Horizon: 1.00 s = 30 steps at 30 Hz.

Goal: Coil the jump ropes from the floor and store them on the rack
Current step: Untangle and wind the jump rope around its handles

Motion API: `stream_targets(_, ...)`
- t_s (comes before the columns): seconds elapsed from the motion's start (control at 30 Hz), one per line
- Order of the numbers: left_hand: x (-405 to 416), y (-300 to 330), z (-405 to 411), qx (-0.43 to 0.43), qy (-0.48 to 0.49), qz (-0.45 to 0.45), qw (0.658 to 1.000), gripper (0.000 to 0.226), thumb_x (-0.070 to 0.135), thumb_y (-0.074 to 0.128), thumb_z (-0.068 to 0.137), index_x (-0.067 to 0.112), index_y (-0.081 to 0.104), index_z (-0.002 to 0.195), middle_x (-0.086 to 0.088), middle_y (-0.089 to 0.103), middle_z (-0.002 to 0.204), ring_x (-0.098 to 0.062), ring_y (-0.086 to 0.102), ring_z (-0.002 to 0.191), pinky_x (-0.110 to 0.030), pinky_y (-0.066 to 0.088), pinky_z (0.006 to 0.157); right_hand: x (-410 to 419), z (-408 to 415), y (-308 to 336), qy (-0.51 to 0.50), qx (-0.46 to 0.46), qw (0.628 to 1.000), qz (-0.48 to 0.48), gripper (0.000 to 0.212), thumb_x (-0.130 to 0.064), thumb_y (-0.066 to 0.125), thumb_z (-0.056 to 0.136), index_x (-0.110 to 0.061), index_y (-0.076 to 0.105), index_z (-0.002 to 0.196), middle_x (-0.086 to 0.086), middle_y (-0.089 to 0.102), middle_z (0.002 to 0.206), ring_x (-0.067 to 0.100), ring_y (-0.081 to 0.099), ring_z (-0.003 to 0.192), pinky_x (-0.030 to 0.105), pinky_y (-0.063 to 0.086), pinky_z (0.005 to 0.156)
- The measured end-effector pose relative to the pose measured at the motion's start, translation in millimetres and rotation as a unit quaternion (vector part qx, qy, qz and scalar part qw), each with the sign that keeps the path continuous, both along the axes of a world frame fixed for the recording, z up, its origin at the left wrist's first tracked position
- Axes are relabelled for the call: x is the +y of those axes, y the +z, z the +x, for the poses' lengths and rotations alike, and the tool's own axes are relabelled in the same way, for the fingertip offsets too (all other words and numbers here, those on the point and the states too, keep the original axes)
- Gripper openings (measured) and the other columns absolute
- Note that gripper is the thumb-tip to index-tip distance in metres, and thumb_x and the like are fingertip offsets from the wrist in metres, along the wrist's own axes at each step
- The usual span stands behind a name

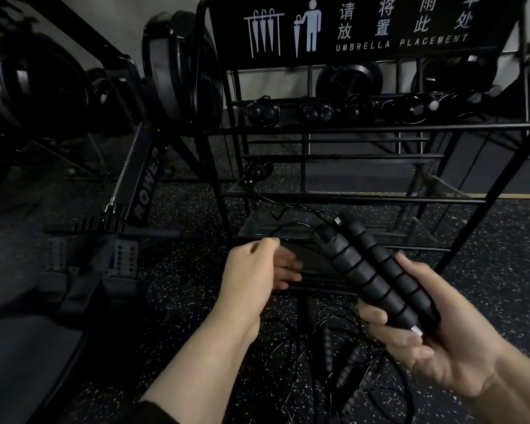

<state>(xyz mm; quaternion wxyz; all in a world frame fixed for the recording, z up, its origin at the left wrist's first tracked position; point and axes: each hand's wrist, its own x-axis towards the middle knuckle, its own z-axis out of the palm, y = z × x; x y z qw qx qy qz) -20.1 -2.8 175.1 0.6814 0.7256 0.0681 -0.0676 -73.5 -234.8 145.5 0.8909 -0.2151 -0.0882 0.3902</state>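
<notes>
Right hand [435,341] gripping two rope handles [377,276], left hand [254,267] relaxed open, speckled rubber floor [181,286], black rack [364,130]

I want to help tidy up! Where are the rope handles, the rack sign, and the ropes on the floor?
rope handles [377,270], head view, middle of the ribbed grips
rack sign [364,26], head view, its black panel
floor ropes [346,365], head view, a handle in the tangle
</notes>
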Motion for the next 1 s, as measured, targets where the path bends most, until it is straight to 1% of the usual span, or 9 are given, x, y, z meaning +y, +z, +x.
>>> stream_targets(0.13,-6.0,-16.3,0.1,0.018,-0.087,0.024,0.996,0.03,0.025,0.055,0.104,0.032,0.062,0.132,0.018,0.073,0.115,-0.008,0.067,0.115,-0.036,0.053,0.098,3.2,-0.9,-2.0,0.028,-0.007,1.0,0.012,0.068,-0.059,0.021,0.109,-0.011,0.031,0.157,0.016,0.052,0.1,0.016,0.039,0.066,0.023,0.035,0.051)
stream_targets(0.2,-13.7,-14.3,0.2,-0.005,-0.092,0.001,0.996,0.035,0.019,0.053,0.105,0.033,0.059,0.136,0.016,0.068,0.129,-0.004,0.06,0.124,-0.035,0.047,0.108,7.2,-1.1,-2.4,0.047,-0.014,0.999,0.018,0.07,-0.061,0.018,0.108,-0.013,0.028,0.158,0.015,0.051,0.1,0.016,0.039,0.066,0.022,0.034,0.051)
stream_targets(0.33,-22.6,-9.8,7.5,-0.029,-0.021,-0.08,0.996,0.023,0.015,0.051,0.105,0.012,0.073,0.103,-0.01,0.076,0.108,-0.013,0.069,0.096,-0.047,0.051,0.103,11.4,-0.5,-3.2,0.058,-0.022,0.998,0.029,0.071,-0.061,0.018,0.107,-0.014,0.026,0.159,0.014,0.05,0.098,0.015,0.039,0.063,0.021,0.033,0.049)
stream_targets(0.43,-23.9,-15.2,11.7,-0.043,-0.017,-0.082,0.996,0.024,0.024,0.052,0.107,0.013,0.072,0.1,-0.005,0.075,0.091,-0.014,0.07,0.083,-0.039,0.056,0.089,6.3,2.0,-1.0,0.05,-0.028,0.997,0.042,0.069,-0.061,0.016,0.108,-0.016,0.025,0.16,0.012,0.05,0.1,0.013,0.039,0.065,0.021,0.034,0.052)
stream_targets(0.57,-21.9,-19.8,12.9,-0.064,-0.05,-0.074,0.994,0.021,0.03,0.059,0.102,0.039,0.068,0.119,0.015,0.072,0.119,-0.004,0.066,0.113,-0.03,0.056,0.094,0.7,5.6,1.7,0.049,-0.03,0.998,0.04,0.068,-0.061,0.014,0.107,-0.02,0.027,0.16,0.008,0.053,0.1,0.01,0.04,0.066,0.019,0.032,0.052)
stream_targets(0.67,-20.6,-15.1,15.0,-0.04,-0.071,-0.138,0.987,0.021,0.025,0.052,0.107,0.027,0.07,0.117,0.007,0.07,0.126,-0.009,0.063,0.122,-0.033,0.05,0.102,3.1,6.7,0.3,0.062,-0.021,0.997,0.045,0.066,-0.06,0.015,0.107,-0.022,0.029,0.159,0.008,0.054,0.099,0.01,0.041,0.064,0.018,0.035,0.051)
stream_targets(0.73,-23.0,-12.0,15.4,-0.041,-0.072,-0.176,0.981,0.023,0.018,0.048,0.107,0.02,0.07,0.103,0.0,0.071,0.112,-0.016,0.065,0.11,-0.036,0.05,0.098,6.4,6.8,-0.5,0.07,-0.018,0.996,0.048,0.066,-0.059,0.016,0.108,-0.021,0.028,0.16,0.008,0.055,0.099,0.01,0.04,0.064,0.018,0.036,0.051)
stream_targets(0.87,-27.6,-9.4,18.1,-0.019,-0.016,-0.219,0.975,0.035,0.02,0.05,0.107,0.021,0.07,0.078,0.004,0.062,0.07,-0.013,0.06,0.065,-0.026,0.05,0.063,9.1,6.6,0.4,0.063,-0.025,0.996,0.05,0.066,-0.059,0.015,0.108,-0.02,0.027,0.159,0.01,0.055,0.1,0.011,0.04,0.065,0.019,0.035,0.052)
stream_targets(1.0,-21.9,-30.0,19.1,0.011,-0.057,-0.01,0.998,0.025,0.031,0.049,0.107,0.021,0.071,0.099,0.004,0.056,0.068,-0.011,0.052,0.05,-0.033,0.048,0.066,3.5,8.7,6.3,0.025,-0.04,0.996,0.075,0.067,-0.06,0.012,0.107,-0.02,0.031,0.157,0.013,0.055,0.104,0.013,0.039,0.069,0.021,0.037,0.056)
